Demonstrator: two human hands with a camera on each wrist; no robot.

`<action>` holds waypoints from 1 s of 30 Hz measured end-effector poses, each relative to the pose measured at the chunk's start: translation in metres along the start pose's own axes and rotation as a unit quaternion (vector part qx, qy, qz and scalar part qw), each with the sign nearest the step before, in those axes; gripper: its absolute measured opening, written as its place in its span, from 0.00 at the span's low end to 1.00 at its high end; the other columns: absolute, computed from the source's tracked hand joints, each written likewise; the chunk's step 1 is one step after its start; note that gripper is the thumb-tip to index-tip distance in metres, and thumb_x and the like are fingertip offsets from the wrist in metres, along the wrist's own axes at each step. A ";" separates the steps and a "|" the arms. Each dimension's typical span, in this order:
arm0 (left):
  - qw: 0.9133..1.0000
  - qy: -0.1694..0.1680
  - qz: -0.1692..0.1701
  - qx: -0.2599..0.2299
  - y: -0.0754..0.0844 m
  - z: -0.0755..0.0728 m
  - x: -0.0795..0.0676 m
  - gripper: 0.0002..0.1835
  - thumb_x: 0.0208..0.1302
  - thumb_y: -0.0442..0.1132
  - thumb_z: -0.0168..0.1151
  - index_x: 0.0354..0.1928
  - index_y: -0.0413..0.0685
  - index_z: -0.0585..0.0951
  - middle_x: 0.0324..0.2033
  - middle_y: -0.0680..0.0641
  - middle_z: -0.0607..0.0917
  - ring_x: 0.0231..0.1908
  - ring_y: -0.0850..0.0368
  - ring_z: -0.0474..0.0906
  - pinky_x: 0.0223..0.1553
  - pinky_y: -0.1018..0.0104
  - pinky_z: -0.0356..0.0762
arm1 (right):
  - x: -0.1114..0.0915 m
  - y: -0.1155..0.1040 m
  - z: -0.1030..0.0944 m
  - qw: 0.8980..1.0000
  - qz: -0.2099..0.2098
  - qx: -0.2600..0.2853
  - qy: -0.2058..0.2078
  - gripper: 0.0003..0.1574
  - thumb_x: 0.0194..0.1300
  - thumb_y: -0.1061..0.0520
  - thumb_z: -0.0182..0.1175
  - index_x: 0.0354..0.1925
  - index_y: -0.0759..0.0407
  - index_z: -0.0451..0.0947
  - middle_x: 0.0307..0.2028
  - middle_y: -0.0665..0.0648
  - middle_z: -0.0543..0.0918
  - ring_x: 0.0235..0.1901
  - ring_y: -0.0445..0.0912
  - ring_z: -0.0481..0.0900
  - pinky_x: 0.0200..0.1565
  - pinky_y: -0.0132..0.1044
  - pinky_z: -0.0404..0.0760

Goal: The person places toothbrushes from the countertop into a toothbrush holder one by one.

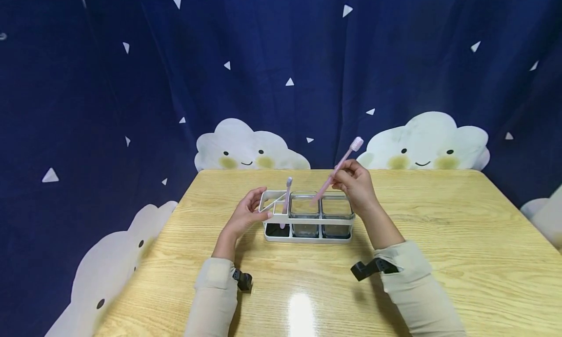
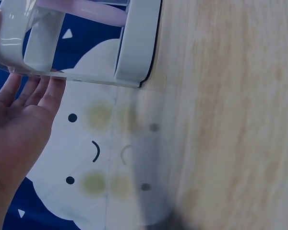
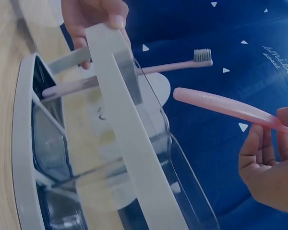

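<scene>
A white toothbrush holder (image 1: 307, 241) stands on the table, with two clear cups (image 1: 305, 206) in its middle and right bays. One toothbrush (image 1: 288, 183) stands in a small slot left of the cups, its grey-bristled head up. My left hand (image 1: 246, 215) grips the holder's left end, thumb at the front of the upper frame and fingers round the far side. Between thumb and fingers, my right hand (image 1: 356, 185) pinches a pink toothbrush (image 1: 327, 182). It tilts with its bristles to the upper right, its handle end above the cups and apart from them in the right wrist view.
The light wooden table (image 1: 439, 229) reaches back to a dark blue curtain (image 1: 281, 73) printed with white triangles and smiling clouds. A black wrist camera (image 1: 243, 280) is strapped to the left sleeve, and another wrist camera (image 1: 369, 267) to the right one.
</scene>
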State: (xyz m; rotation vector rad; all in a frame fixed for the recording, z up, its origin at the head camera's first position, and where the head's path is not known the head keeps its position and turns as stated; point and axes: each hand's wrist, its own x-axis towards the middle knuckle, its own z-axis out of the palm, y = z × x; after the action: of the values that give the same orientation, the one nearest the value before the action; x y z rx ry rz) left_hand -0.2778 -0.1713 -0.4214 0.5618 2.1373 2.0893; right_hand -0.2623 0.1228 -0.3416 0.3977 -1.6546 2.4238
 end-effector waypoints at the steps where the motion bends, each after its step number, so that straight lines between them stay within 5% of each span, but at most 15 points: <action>1: 1.000 -0.003 0.002 0.001 0.001 0.000 0.000 0.38 0.50 0.24 0.64 0.65 0.41 0.63 0.59 0.36 0.68 0.59 0.39 0.63 0.54 0.61 0.67 | 0.000 0.001 0.002 1.000 -0.003 0.007 0.000 0.12 0.60 0.74 0.50 0.31 0.59 0.69 0.25 0.53 0.76 0.24 0.42 0.77 0.29 0.31 0.78; 16: 1.000 -0.014 -0.004 0.009 0.002 -0.001 -0.002 0.37 0.52 0.26 0.63 0.66 0.42 0.63 0.59 0.38 0.69 0.60 0.40 0.63 0.54 0.58 0.69 | -0.002 0.017 0.028 0.999 -0.014 0.026 -0.011 0.11 0.58 0.76 0.50 0.30 0.62 0.68 0.23 0.55 0.78 0.24 0.43 0.79 0.29 0.31 0.79; 30: 1.000 -0.013 -0.006 0.006 -0.001 -0.002 -0.001 0.37 0.52 0.25 0.64 0.66 0.42 0.63 0.59 0.39 0.69 0.62 0.40 0.61 0.55 0.61 0.68 | 0.000 0.038 0.042 0.992 0.001 -0.116 -0.042 0.07 0.57 0.69 0.60 0.34 0.66 0.71 0.27 0.55 0.77 0.27 0.42 0.76 0.30 0.30 0.79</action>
State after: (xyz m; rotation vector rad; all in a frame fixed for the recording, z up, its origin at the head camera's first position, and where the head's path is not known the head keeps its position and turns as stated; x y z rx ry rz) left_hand -0.2776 -0.1739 -0.4220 0.5718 2.1359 2.0528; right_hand -0.2684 0.0698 -0.3611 0.4668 -1.9445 2.2098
